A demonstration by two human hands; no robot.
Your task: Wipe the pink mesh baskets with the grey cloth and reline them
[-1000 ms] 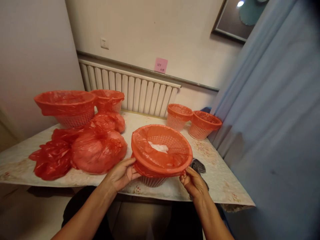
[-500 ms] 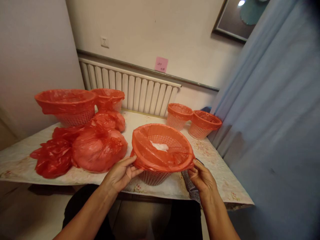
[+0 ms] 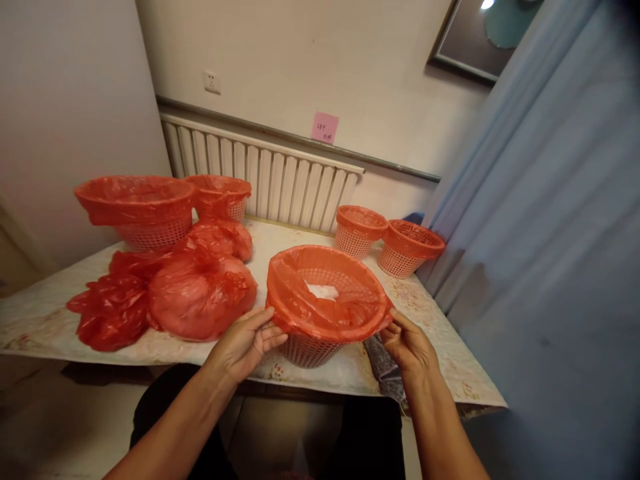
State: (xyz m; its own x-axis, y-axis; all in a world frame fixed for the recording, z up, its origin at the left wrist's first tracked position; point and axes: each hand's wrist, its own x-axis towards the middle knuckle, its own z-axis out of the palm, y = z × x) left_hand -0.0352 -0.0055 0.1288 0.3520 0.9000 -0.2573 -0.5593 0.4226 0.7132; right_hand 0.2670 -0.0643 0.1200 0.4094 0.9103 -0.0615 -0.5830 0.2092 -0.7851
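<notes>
A perforated plastic basket (image 3: 311,353) stands near the front of the table, lined with a thin red plastic bag (image 3: 345,327) folded over its rim. Something white and crumpled (image 3: 323,292) shows at the bottom inside. At the rim's left side, my left hand (image 3: 250,339) pinches the bag's edge between thumb and fingers. My right hand (image 3: 407,339) pinches the bag at the right side and pulls it slightly outward. Under and beside my right hand lies a dark grey cloth (image 3: 384,368).
Several filled red plastic bags (image 3: 200,297) lie to the left. Behind them stand a large bag-lined basket (image 3: 150,227) and a smaller one (image 3: 235,207). Two more lined baskets (image 3: 354,240) stand at the back right, beside a blue curtain (image 3: 525,233). A radiator (image 3: 270,180) lines the wall.
The bag's front edge at the rim has shifted and sits lower on the right, where my right hand tugs it a little outward. The whole view has shifted slightly.
</notes>
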